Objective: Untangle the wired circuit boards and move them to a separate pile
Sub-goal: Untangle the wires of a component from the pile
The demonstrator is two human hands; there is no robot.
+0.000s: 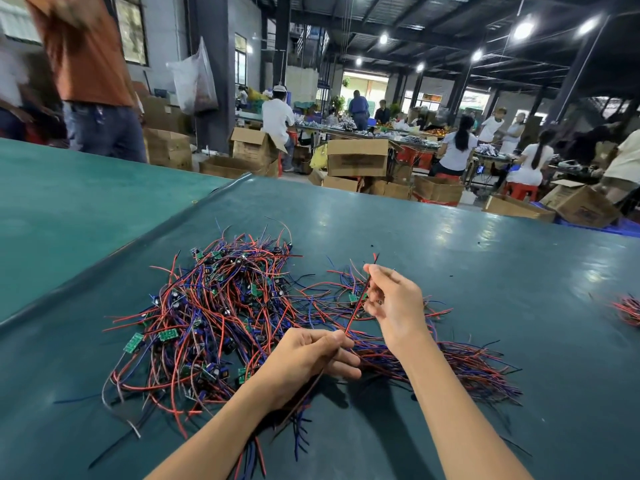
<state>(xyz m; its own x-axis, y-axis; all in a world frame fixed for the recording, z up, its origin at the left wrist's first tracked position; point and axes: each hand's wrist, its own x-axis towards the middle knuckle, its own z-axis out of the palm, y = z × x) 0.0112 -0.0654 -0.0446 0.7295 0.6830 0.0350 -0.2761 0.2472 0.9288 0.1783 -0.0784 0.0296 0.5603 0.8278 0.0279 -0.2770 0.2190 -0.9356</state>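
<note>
A big tangle of red, blue and black wires with small green circuit boards (214, 306) lies on the dark green table cover (450, 258), left of centre. A flatter bundle of straightened wires (460, 365) lies to its right, under my right forearm. My left hand (308, 362) pinches the lower end of a red and black wire pair (356, 308) between thumb and fingers. My right hand (394, 303) pinches the same wires higher up, so they run taut between both hands above the piles. A small green board (352, 298) sits beside the wire near my right hand.
Another small heap of wires (628, 310) lies at the table's right edge. A lighter green table (69, 202) adjoins on the left. A person in an orange shirt (86, 64) stands at the far left. Cardboard boxes (356, 157) and seated workers fill the floor beyond.
</note>
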